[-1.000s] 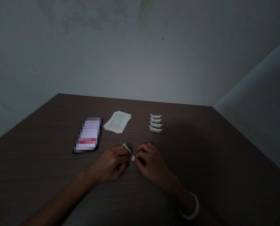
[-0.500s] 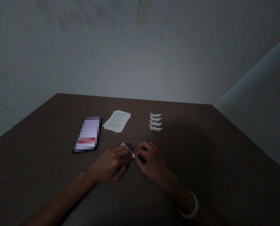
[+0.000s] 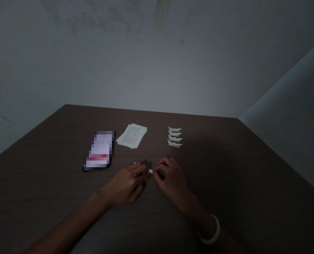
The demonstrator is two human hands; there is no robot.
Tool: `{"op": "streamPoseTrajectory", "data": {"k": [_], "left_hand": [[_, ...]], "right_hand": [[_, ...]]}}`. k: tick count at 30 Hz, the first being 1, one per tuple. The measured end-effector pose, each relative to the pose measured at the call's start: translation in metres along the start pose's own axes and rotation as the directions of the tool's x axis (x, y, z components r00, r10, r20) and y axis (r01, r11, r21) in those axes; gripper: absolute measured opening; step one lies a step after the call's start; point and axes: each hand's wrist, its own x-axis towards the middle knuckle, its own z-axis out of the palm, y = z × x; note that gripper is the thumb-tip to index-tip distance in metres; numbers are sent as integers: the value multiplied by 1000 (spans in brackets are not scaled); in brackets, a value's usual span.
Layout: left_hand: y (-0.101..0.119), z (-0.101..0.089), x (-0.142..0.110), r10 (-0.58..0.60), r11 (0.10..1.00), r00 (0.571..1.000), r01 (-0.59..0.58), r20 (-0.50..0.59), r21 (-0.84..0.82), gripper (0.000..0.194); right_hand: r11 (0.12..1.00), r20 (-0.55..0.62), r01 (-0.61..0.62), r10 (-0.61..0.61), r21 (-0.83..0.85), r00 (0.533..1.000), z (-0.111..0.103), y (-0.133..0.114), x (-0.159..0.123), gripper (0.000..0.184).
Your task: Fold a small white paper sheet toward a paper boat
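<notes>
Between my two hands, low over the table, is a small folded piece of white paper (image 3: 150,171), mostly hidden by fingers. My left hand (image 3: 129,181) is closed on it, thumb and fingers pinching it from the left. At its right end, the thumb and forefinger of my right hand (image 3: 171,178) come together in a pinch on the tip. Beyond the right hand several small white paper boats (image 3: 174,139) stand in a column, one behind another. A stack of printed paper sheets (image 3: 132,135) lies past the left hand.
A phone (image 3: 100,151) with a lit, blurred screen lies left of the paper stack. The dark wood-grain table (image 3: 67,197) reaches back to a stained pale wall (image 3: 146,70). A pale bracelet (image 3: 212,231) circles my right wrist.
The folded paper has turned to lie flatter across, and less of it shows above my left fingers. Both hands have shifted only slightly. The boats, sheets and phone remain in place.
</notes>
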Motion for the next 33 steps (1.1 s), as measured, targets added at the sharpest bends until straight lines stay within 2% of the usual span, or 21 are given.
{"op": "streamPoseTrajectory", "data": {"k": [6, 12, 22, 33], "left_hand": [[-1, 1, 0, -6, 1000, 1000, 6, 9, -18, 39], [-1, 1, 0, 14, 999, 1000, -15, -26, -41, 43], [-1, 0, 0, 14, 997, 999, -16, -30, -81, 40], [-1, 2, 0, 9, 996, 999, -13, -45, -85, 38]], "right_hand": [[999, -19, -45, 44, -26, 999, 3, 1, 1, 6], [999, -51, -49, 47, -23, 998, 5, 2, 1, 7], [995, -30, -98, 97, -31, 995, 4, -1, 2, 6], [997, -77, -65, 68, 36, 995, 7, 10, 3, 8]]}}
